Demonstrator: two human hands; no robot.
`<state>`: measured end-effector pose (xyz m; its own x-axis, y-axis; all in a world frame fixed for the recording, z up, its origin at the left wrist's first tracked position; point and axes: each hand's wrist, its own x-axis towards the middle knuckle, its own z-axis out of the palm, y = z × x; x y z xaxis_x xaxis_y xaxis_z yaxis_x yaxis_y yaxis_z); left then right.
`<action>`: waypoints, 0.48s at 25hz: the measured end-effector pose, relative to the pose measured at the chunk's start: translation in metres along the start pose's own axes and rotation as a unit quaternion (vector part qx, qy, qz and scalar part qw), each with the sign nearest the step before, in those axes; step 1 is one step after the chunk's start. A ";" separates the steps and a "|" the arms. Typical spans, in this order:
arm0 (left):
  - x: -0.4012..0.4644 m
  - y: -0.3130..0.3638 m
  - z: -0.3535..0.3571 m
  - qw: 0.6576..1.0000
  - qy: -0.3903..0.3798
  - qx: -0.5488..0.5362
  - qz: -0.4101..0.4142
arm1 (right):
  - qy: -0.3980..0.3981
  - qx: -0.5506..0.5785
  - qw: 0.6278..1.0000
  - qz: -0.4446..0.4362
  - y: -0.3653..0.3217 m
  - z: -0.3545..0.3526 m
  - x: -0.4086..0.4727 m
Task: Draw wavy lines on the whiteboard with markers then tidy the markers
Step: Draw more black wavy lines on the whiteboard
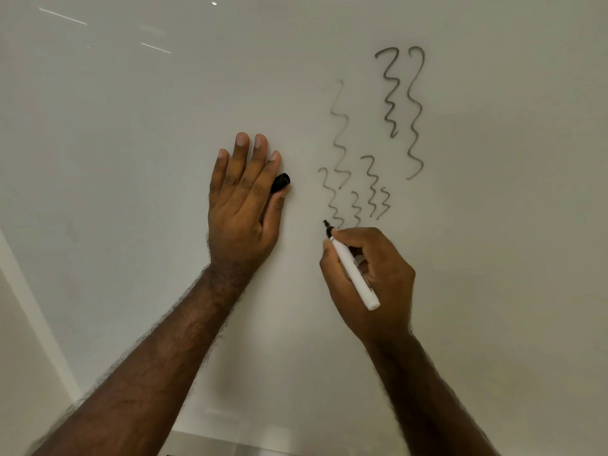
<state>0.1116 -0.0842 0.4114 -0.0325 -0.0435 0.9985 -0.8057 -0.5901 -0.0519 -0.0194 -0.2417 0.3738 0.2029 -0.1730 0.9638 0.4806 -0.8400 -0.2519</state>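
Covering most of the black cap (280,182), the left hand (242,205) lies flat on the whiteboard (131,159), fingers straight and close together; only the cap's end shows between forefinger and thumb, and whether the thumb pins it cannot be told. Right hand (368,278) pinches a white-barrelled marker (353,271) between thumb and curled fingers, black tip up-left, at or just off the board beside the lowest squiggles; contact is unclear. Print on the barrel is mostly under the fingers and unreadable.

Seven grey wavy lines (414,110) run top to bottom on the right half of the board; the bottoms of two short ones vanish behind the right forefinger. Faintest line is thin and pale.

Board's left edge runs diagonally at lower left; its bottom edge shows between the forearms. Broad bare board lies left of and above the left hand, and right of the lines. Both forearms are cut off at the bottom of the view.
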 end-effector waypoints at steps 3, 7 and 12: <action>-0.001 -0.001 0.000 1.000 -0.004 -0.001 0.001 | 0.017 -0.016 1.000 0.019 0.002 -0.001 -0.008; -0.003 -0.001 0.000 1.000 -0.004 0.000 0.001 | 0.012 -0.031 0.999 0.034 0.004 -0.004 -0.027; -0.005 0.000 -0.001 1.000 -0.010 -0.006 -0.002 | 0.021 -0.038 0.998 0.053 0.008 -0.010 -0.044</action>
<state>0.1105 -0.0831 0.4060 -0.0178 -0.0586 0.9981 -0.8129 -0.5803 -0.0485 -0.0334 -0.2459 0.3304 0.2132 -0.2834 0.9350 0.3917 -0.8519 -0.3476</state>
